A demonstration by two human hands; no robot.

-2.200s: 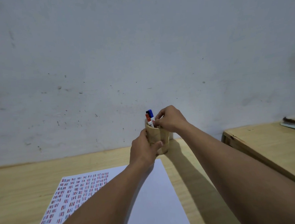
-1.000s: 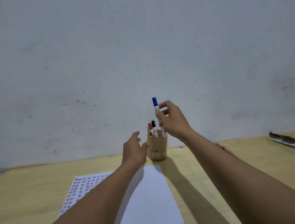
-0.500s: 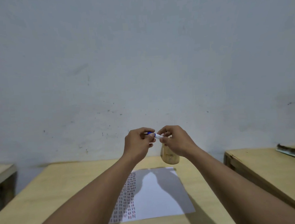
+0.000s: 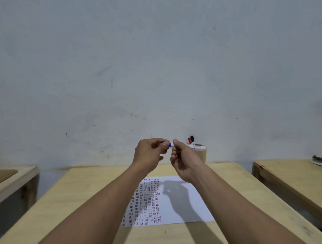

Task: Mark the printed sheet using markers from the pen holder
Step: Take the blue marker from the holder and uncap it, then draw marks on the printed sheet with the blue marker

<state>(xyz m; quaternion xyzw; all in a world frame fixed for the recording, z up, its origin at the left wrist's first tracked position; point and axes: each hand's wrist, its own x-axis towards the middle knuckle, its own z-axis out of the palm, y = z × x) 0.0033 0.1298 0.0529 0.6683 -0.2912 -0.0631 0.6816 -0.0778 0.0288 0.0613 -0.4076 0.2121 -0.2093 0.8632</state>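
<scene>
We grip the blue cap (image 4: pixel 169 144) in the left hand (image 4: pixel 148 154), the marker (image 4: pixel 196 147) in the right hand (image 4: pixel 186 160), above the sheet (image 4: pixel 178 200). Pull straight apart, without twisting.

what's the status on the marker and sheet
Left hand on blue cap, right hand on marker. Sheet unmarked by it. Nothing in the way.
</scene>
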